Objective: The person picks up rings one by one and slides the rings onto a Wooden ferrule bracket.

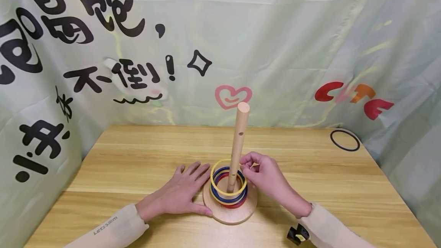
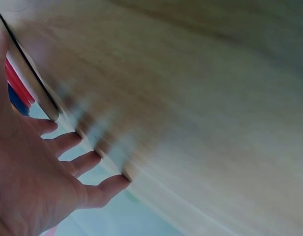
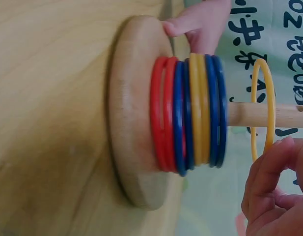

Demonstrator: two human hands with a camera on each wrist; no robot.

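Note:
A wooden post (image 1: 239,137) rises from a round wooden base (image 1: 234,218) on the table. Stacked around its foot are red rings (image 3: 157,113), blue rings (image 3: 179,118), yellow rings (image 3: 202,108) and more blue ones on top. My right hand (image 1: 266,173) pinches a yellow ring (image 3: 273,98) between thumb and fingers at its right side. That ring encircles the post, apart from and above the stack. My left hand (image 1: 180,191) lies with fingers spread at the left of the base, its thumb at the base's edge.
A dark ring (image 1: 348,150) lies at the table's back right corner. Printed curtains (image 1: 275,49) hang behind and beside the wooden table (image 1: 138,156). A small black device (image 1: 297,235) sits by the right sleeve.

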